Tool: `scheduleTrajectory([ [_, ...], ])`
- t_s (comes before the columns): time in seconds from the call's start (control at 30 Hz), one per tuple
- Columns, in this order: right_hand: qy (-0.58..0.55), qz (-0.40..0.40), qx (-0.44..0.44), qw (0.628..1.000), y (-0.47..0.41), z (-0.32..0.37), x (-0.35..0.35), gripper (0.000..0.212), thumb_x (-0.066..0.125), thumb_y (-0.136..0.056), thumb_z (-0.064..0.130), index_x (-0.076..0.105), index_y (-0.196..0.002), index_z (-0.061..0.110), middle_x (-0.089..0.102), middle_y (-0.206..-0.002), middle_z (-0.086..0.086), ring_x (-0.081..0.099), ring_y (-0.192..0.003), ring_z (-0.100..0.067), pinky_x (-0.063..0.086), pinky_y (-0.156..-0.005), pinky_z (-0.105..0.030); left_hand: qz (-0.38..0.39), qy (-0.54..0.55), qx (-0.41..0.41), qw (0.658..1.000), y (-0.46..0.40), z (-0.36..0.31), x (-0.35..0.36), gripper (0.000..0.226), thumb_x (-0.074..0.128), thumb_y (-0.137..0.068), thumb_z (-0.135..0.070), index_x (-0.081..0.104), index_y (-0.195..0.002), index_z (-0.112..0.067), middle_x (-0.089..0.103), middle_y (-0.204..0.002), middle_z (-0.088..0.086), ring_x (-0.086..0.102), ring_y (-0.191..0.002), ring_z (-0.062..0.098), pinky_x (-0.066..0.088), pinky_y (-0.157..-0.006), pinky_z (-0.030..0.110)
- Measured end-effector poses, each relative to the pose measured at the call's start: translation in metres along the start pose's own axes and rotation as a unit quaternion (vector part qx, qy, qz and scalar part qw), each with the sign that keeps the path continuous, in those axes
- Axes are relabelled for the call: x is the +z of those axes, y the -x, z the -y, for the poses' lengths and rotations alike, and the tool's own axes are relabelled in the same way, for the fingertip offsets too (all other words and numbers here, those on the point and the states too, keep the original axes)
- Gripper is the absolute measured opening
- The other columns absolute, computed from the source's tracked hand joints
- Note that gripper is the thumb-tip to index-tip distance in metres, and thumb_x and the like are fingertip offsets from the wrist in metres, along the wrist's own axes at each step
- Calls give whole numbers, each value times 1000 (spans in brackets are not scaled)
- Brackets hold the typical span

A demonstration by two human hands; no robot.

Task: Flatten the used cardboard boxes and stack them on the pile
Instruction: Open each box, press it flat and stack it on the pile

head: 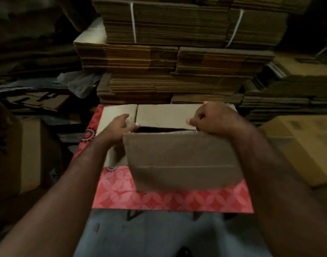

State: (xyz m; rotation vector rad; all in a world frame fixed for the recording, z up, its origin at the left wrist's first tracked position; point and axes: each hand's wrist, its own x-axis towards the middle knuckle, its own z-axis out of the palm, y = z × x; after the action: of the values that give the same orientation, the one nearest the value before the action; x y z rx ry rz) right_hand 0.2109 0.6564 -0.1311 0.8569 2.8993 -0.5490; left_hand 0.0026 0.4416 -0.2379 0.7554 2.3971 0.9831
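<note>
Cardboard box (pixel 183 160) on red patterned table (pixel 170 199), both hands at its top opening.

Box sits mid-table, near flap tilted toward the camera, a dark gap open behind it. Left hand (pixel 120 127) at 10 o'clock of the box, fingers seemingly pinching the flap corner (blurred). Right hand (pixel 211 117) at 1 o'clock, curled over the top edge, grasping it. At 12 o'clock beyond the table: strapped stacks of flattened cardboard (pixel 170 58).
</note>
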Motion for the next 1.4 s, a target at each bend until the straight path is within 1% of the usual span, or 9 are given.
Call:
scheduleTrajectory([
  [0.07, 32, 139, 9, 990, 20, 4, 4, 17, 72, -89, 50, 73, -97, 35, 70, -105, 10, 63, -95, -13, 56, -80, -36, 21, -83, 45, 995, 12, 1, 12, 87, 60, -86, -72, 44, -147, -13, 47, -148, 15, 47, -133, 33, 43, -109, 51],
  [0.17, 74, 233, 5, 970, 46, 8, 42, 63, 79, -78, 59, 61, -133, 35, 58, -138, 9, 57, -122, -19, 49, -102, -40, -16, -197, 79, 977, 37, 15, 44, 81, 69, -90, -44, 30, -154, -12, 33, -158, 13, 35, -144, 32, 36, -115, 52],
  [0.33, 183, 117, 22, 976, 61, 27, 114, 69, 72, -78, 69, 54, -130, 27, 62, -135, -3, 56, -127, -25, 36, -107, -45, -77, -163, 164, 970, 42, 53, 40, 70, 67, -85, -16, 34, -147, -19, 47, -141, 8, 51, -126, 30, 49, -98, 55],
  [0.5, 92, 18, 23, 995, 59, 42, 143, 60, 68, -82, 69, 53, -121, 25, 66, -123, -9, 62, -115, -31, 43, -95, -41, -60, -158, 107, 980, 30, 61, 18, 72, 66, -94, -19, 28, -155, -13, 37, -156, 15, 43, -137, 39, 41, -106, 60],
  [0.67, -23, -5, 77, 997, 53, 33, 149, 66, 32, -100, 70, 54, -137, 20, 62, -136, -11, 57, -125, -32, 40, -104, -44, -99, -148, 87, 980, 42, 23, 32, 74, 54, -100, -46, 24, -157, -9, 29, -161, 18, 32, -145, 37, 28, -117, 61],
  [0.83, 99, -33, 135, 985, 54, 16, 140, 80, 19, -100, 71, 48, -149, 15, 32, -162, -19, 22, -153, -34, 12, -120, -53, -52, -213, 131, 967, 49, -16, 69, 80, 51, -100, -51, 15, -161, -14, 8, -168, 14, 2, -156, 30, 6, -124, 55],
  [0.97, 172, -141, 138, 965, 63, -29, 100, 80, 41, -96, 67, 31, -157, 15, 10, -168, -22, 1, -156, -39, 2, -123, -55, -28, -257, 132, 957, 42, -25, 90, 82, 49, -99, -56, 13, -162, -17, 2, -169, 12, -3, -156, 28, 1, -123, 53],
  [1.2, -34, -48, 252, 966, 64, -141, 79, 71, 66, -93, 42, 33, -149, 13, 52, -141, -17, 53, -126, -35, 48, -101, -42, -17, -268, 79, 960, 33, -30, 126, 84, 43, -96, -66, 16, -162, -22, -9, -169, 10, 2, -156, 33, 11, -122, 59],
  [1.4, -73, -71, 190, 977, 56, -160, 91, 62, 65, -92, 30, 39, -146, 15, 50, -144, -11, 52, -128, -31, 45, -107, -42, 6, -301, 56, 952, 28, -31, 130, 82, 38, -96, -69, 13, -162, -28, -23, -167, 6, 3, -156, 30, 16, -121, 61],
])
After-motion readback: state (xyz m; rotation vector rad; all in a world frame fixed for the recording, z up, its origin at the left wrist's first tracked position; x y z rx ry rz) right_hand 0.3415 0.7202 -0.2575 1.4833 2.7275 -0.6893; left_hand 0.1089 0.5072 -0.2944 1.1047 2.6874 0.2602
